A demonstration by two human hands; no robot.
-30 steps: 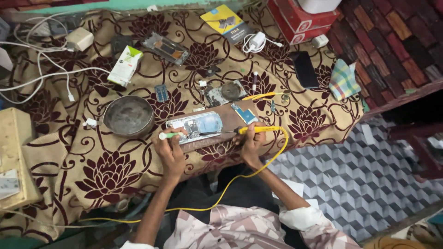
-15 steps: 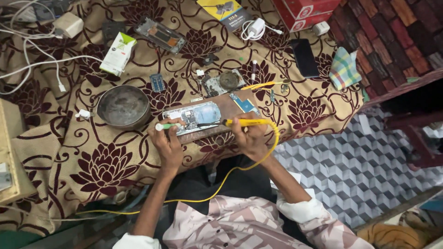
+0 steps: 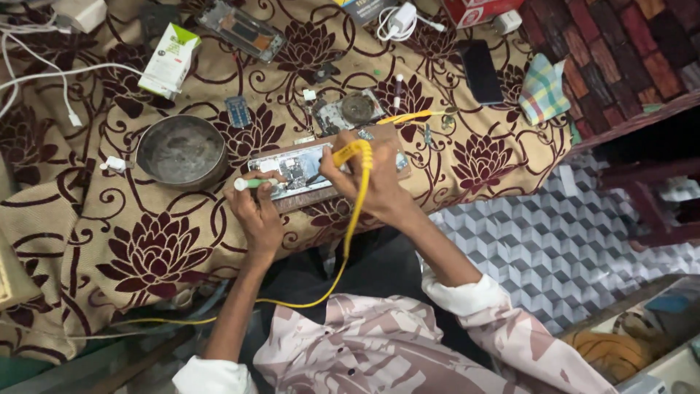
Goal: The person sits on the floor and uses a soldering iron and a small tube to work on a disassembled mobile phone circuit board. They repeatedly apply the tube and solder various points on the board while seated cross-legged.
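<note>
An opened phone (image 3: 295,170) with its circuit board exposed lies on a wooden board (image 3: 397,149) at the table's near edge. My left hand (image 3: 255,208) grips a thin tool with a green handle and white tip (image 3: 248,184), laid across the phone's left end. My right hand (image 3: 361,182) holds a yellow soldering iron (image 3: 350,152) with its tip down on the phone's middle. Its yellow cable (image 3: 348,241) runs down over my wrist toward my lap.
A round metal bowl (image 3: 181,151) sits left of the phone. A small part with a round disc (image 3: 348,111) lies behind it. Farther back are a green-white box (image 3: 170,60), a phone frame (image 3: 240,31), a white charger (image 3: 399,19), a black phone (image 3: 480,71) and a checked cloth (image 3: 543,91).
My right hand has moved left with the soldering iron, from the board's right side onto the phone's middle. My left hand stays at the phone's left end. The camera has shifted closer.
</note>
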